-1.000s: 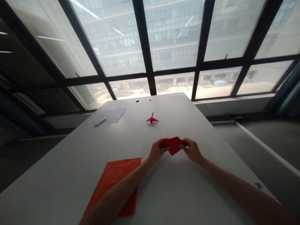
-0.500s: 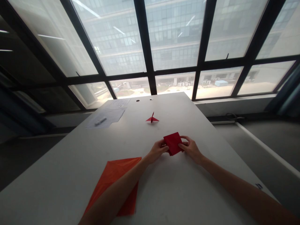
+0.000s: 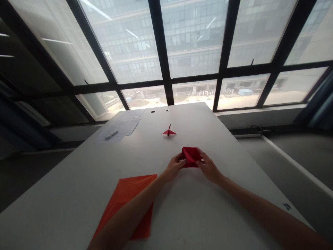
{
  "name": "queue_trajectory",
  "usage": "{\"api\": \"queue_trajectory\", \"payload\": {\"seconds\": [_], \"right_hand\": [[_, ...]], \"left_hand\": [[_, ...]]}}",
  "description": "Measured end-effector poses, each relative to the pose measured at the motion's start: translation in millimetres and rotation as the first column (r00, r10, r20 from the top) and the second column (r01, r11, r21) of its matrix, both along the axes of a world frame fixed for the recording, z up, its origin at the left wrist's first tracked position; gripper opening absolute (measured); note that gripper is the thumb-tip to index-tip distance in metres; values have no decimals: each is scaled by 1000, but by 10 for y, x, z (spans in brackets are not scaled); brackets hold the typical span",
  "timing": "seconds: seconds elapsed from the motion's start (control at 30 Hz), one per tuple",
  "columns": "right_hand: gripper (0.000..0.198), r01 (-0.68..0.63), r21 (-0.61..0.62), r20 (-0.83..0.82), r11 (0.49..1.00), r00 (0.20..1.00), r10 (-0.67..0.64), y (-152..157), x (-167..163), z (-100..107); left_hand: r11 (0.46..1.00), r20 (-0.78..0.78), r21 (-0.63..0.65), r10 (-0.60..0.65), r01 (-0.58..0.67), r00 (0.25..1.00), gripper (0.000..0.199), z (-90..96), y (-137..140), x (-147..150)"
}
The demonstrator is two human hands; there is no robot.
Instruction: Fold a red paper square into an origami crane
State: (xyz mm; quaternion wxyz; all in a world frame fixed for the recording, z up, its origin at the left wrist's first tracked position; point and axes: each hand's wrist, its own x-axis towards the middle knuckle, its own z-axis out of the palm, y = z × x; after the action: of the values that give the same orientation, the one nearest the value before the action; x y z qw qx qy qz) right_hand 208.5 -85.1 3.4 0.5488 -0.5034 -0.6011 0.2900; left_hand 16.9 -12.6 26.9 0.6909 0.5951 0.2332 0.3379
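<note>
A folded red paper is held between my two hands just over the table, its layers partly spread so that a crease and an inner fold show. On its left edge, my left hand pinches the paper with the thumb in front. My right hand grips the right edge, thumb on the near face and fingers behind. Beyond them stands a red origami crane with its wings out. Under my left forearm lies an orange-red sheet, partly covered by the arm.
The white table stretches toward large windows. White printed sheets lie at its far left, with a pale marker-like object on top. Near the far edge is a dark round hole. A dark mark shows near the right edge.
The red paper was a flat square facing me; now its layers are opened and its outline is lower and wider. My right hand has shifted slightly left and turned.
</note>
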Motion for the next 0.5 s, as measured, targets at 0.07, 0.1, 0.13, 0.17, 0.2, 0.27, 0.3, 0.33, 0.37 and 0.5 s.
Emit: {"api": "queue_trajectory", "payload": {"seconds": [0.07,0.1,0.13,0.17,0.2,0.27,0.3,0.33,0.37,0.5], "right_hand": [[63,-27,41,102,999,995,23,-19,-4,20],[61,-14,35,111,999,994,10,-20,-1,27],[56,12,14,88,1000,996,-13,-15,4,30],[49,34,-19,41,999,999,-33,-4,13,29],[42,46,-58,-21,997,999,-48,12,23,24],[35,48,-120,-155,992,986,-66,45,48,9],[33,51,-140,-218,989,973,-81,60,61,4],[33,58,-157,-274,986,957,-100,70,73,2],[37,64,-177,-321,982,940,-119,75,84,5],[61,5,-262,-455,965,881,-128,61,109,52]], "left_hand": [[999,19,-32,7,-6,1000,56,-22,14,-4],[999,25,-41,4,-3,1000,56,-29,19,-7],[999,23,-43,-2,3,1000,56,-32,21,-11],[999,17,-41,-9,10,1000,55,-31,21,-14],[999,8,-38,-17,18,1000,55,-26,18,-15],[999,-10,-30,-35,35,999,55,-8,5,-11],[999,-19,-26,-42,41,999,54,2,-2,-5],[999,-26,-21,-43,42,999,53,12,-10,2],[999,-28,-16,-40,39,999,53,18,-17,10],[1000,-33,-17,-9,8,999,53,1,-20,33]]}}
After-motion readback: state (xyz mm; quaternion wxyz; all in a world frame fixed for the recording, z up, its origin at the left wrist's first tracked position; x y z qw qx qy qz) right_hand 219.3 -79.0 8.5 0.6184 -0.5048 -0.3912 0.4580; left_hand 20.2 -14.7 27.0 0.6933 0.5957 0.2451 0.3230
